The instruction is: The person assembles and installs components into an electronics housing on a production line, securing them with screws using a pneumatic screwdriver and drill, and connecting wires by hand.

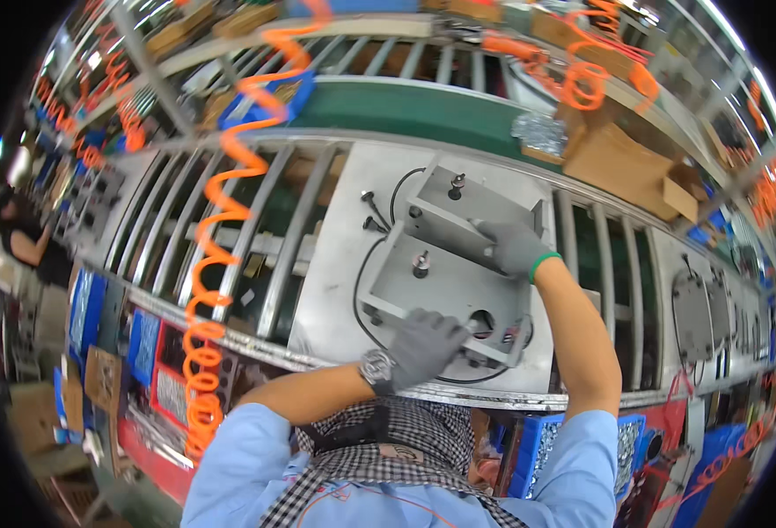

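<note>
Grey gloves cover both hands. Lowest in the frame come the person's light-blue sleeves and a black-and-white checked scarf (388,440). Just above it the left hand (425,345), with a wristwatch (376,367) at its cuff, is curled against the near edge of a grey metal housing (445,264), beside a round hole (482,322) in that face — whether the fingers pinch something small there I cannot tell. The right hand (513,246), green band at the wrist, is closed over the housing's right side at the step between its two levels.

The housing sits centre frame on a pale metal plate (340,264) that serves as the worktop. Its long axis runs from lower centre up toward upper centre, tilted slightly right; the lower tray-like half faces the person, the raised half points away. A short stud (420,263) stands on the lower part, another (457,183) on the upper. Two dark screws (372,211) lie on the plate just left of it, and a thin black cable (363,273) loops around its left side.

Farther off, rollers (230,229) of a conveyor flank the plate — an orange coiled hose (216,238) hangs across them at left. Beyond lie a green belt (406,110) and, upper right, cardboard boxes (621,163).
</note>
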A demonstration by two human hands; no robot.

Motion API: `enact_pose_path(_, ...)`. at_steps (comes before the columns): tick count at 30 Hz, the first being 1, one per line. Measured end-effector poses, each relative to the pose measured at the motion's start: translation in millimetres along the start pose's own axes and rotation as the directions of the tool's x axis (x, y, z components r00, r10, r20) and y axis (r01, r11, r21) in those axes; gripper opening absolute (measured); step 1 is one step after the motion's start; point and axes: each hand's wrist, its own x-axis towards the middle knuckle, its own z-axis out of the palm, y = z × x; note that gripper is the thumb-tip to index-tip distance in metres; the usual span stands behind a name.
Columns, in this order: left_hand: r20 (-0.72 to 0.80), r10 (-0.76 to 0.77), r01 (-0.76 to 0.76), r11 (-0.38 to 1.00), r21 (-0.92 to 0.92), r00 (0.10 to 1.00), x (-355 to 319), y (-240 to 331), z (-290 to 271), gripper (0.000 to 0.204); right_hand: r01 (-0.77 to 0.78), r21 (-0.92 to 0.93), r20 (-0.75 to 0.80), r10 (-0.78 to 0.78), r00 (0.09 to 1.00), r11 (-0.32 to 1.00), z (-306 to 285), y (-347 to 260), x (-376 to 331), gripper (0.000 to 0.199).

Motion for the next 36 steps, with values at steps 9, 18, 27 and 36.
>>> enact_pose_path(9,-0.040,-0.234,0.233,0.972,-0.045,0.971,-86.1,-6.0,-45.8,0.044,0.110,0.038,-0.312,-0.093,0.946,0.993,47.0,-36.9,-23.8,0.037)
enact_pose_path(18,0.112,-0.305,0.318,0.940,-0.122,0.946,-79.7,-20.7,-78.4,0.044,0.090,0.243,-0.655,0.095,0.750,0.966,37.4,-52.7,-23.9,0.026)
enact_pose_path(27,0.103,-0.264,0.283,0.912,-0.299,0.959,105.0,-97.0,-42.9,0.034,0.024,0.814,-0.411,0.546,0.730,0.580,47.6,20.0,-15.8,0.038)
enact_pose_path(36,0.512,0.012,0.120,0.967,-0.224,0.859,179.5,-118.6,41.3,0.027,-0.124,0.874,-0.212,0.598,0.773,0.470,84.9,3.7,11.0,0.039)
